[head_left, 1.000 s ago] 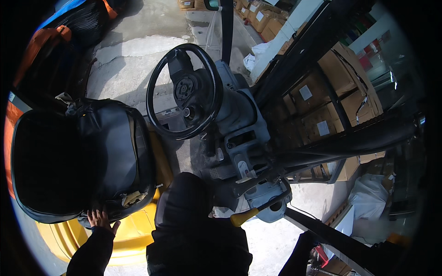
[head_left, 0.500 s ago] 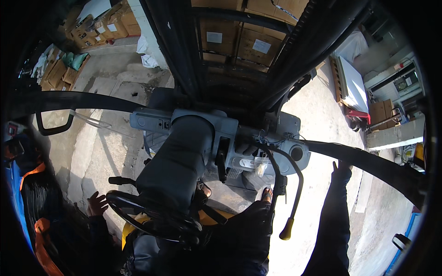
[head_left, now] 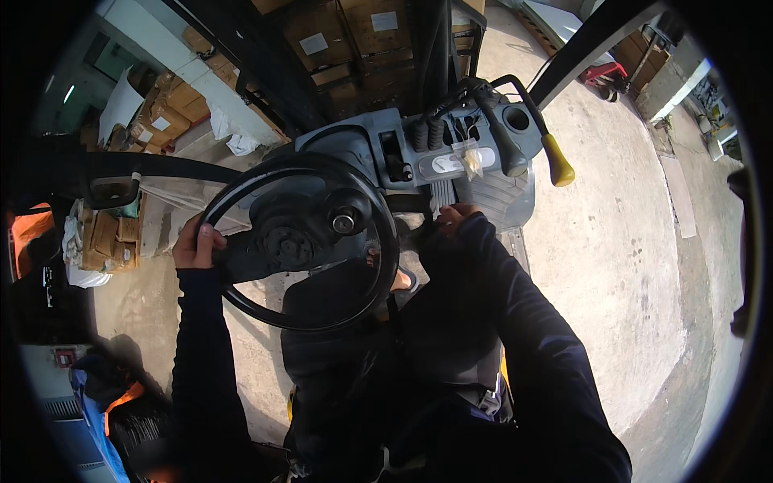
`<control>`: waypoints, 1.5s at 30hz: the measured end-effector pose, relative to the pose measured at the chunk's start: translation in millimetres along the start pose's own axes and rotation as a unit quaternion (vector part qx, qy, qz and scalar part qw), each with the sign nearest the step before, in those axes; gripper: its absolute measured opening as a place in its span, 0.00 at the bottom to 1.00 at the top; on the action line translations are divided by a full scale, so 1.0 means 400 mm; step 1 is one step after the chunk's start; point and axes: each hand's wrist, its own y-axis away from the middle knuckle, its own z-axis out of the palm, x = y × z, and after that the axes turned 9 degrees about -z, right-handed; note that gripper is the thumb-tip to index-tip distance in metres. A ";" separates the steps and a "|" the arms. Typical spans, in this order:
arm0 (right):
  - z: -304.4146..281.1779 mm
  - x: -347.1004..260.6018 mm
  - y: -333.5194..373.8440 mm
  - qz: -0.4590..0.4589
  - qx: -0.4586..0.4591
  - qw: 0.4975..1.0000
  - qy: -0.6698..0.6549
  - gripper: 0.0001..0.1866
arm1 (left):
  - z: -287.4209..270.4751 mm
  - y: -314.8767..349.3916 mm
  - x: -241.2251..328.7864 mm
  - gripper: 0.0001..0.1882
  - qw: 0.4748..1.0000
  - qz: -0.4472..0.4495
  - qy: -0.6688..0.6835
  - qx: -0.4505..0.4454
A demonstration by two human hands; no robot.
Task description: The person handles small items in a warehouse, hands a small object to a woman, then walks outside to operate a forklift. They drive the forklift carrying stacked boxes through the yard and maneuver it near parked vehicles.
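My left hand (head_left: pixel 197 243) is wrapped round the left side of the black steering wheel (head_left: pixel 311 325) of a forklift, the thumb lying over the rim. A round knob (head_left: pixel 344 223) stands on the wheel. To the right of the wheel, my right hand (head_left: pixel 456 218) has its fingers curled in, low beside the grey dashboard (head_left: pixel 346 138). What it holds, if anything, is hidden. Above it are a yellow-tipped lever (head_left: pixel 557 161) and a black lever (head_left: pixel 503 137). A small clear bag (head_left: pixel 470 158) lies on the panel.
Cardboard boxes (head_left: pixel 378 36) stand ahead, behind the dark mast (head_left: pixel 274 64). More cartons (head_left: pixel 169 105) are piled at the far left beside a pale pillar (head_left: pixel 209 76). On the right are a concrete floor (head_left: pixel 612 258) and a red pallet jack (head_left: pixel 604 74).
My left hand has come from beside the wheel onto its rim. My right hand has drawn in from the far right to beside the dashboard. The head view has shifted.
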 end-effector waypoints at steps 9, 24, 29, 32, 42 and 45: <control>0.440 0.057 -0.074 -0.118 0.055 0.978 0.164 0.27 | 0.059 -0.011 0.015 0.17 0.997 0.002 -0.043 0.071; 0.374 0.111 -0.101 -0.123 0.032 0.951 0.282 0.20 | 0.051 0.035 0.036 0.23 0.993 -0.003 -0.063 0.100; 0.326 0.111 -0.088 -0.160 0.005 0.948 0.276 0.18 | 0.072 0.066 0.086 0.18 0.994 -0.030 -0.068 0.085; 0.278 0.115 -0.078 -0.159 0.013 0.947 0.280 0.17 | 0.084 0.067 0.098 0.20 0.991 -0.004 -0.093 0.096; 0.216 0.106 -0.046 -0.156 0.032 0.945 0.285 0.14 | 0.086 0.071 0.120 0.18 0.994 -0.029 -0.080 0.064; 0.210 0.101 -0.042 -0.171 0.028 0.941 0.289 0.13 | 0.091 0.069 0.112 0.20 0.994 -0.004 -0.080 0.077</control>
